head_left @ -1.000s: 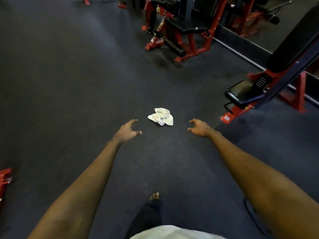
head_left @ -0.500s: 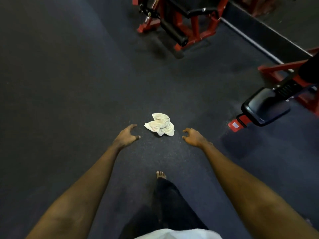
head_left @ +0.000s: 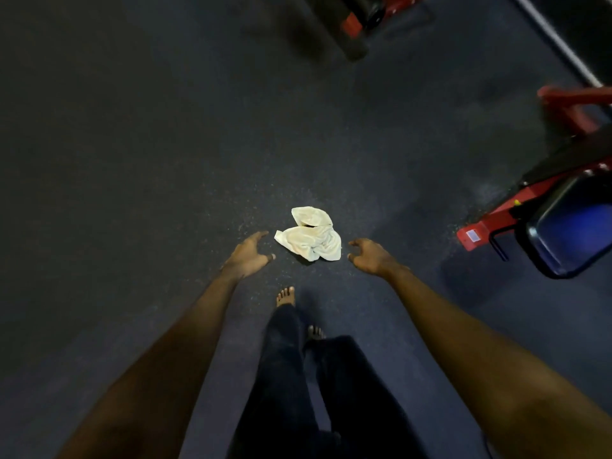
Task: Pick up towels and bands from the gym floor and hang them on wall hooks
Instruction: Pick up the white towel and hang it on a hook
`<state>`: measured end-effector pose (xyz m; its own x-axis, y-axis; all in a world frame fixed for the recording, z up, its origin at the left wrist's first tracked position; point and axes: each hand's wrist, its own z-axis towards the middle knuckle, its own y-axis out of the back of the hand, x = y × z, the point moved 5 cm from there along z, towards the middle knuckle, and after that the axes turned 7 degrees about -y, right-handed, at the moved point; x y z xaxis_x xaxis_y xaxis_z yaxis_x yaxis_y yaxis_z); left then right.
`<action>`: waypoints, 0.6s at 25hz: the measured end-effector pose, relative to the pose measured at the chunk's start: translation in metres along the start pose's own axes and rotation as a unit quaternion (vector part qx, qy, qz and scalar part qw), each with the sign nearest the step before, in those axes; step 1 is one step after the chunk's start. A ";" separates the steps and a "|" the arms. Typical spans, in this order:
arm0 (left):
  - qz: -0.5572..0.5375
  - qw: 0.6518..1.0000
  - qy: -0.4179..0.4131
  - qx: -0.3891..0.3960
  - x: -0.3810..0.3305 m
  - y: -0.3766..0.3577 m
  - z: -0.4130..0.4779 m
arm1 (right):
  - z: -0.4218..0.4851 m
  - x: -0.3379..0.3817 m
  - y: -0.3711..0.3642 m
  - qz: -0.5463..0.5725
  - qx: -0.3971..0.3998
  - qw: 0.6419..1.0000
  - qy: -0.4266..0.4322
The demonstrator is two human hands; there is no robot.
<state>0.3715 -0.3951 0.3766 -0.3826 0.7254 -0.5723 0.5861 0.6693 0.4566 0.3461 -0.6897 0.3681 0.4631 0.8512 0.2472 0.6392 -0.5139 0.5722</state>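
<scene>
crumpled white cloth towel (head_left: 311, 236) lies on dark speckled rubber floor (head_left: 132, 160) | left hand (head_left: 248, 256) beside it, fingers loosely spread, empty | right hand (head_left: 371, 256) likewise

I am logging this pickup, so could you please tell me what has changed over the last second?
The person stepped closer, bringing the left hand and right hand in to flank the crumpled white cloth towel, neither touching it yet. Nothing was taken hold of. The towel lies unmoved on the dark rubber gym floor; both hands stay empty, fingers loosely curled.
</scene>
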 end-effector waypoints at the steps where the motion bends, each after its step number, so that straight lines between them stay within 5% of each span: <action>1: -0.001 1.000 0.016 0.004 0.009 -0.001 0.024 | 0.027 0.004 -0.005 0.001 0.008 1.000 -0.007; 11: 0.047 0.994 0.079 0.061 0.149 -0.102 0.282 | 0.375 0.005 -0.155 -0.073 0.106 0.992 -0.016; 15: 0.074 0.992 0.079 0.061 0.207 -0.150 0.374 | 0.485 -0.011 -0.216 -0.131 0.086 0.988 -0.003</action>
<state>0.4715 -0.4052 -0.0654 -0.3875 0.8369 -0.3865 0.7222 0.5362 0.4370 0.5005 -0.6400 -0.1376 0.2723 0.9567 0.1032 0.8324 -0.2880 0.4735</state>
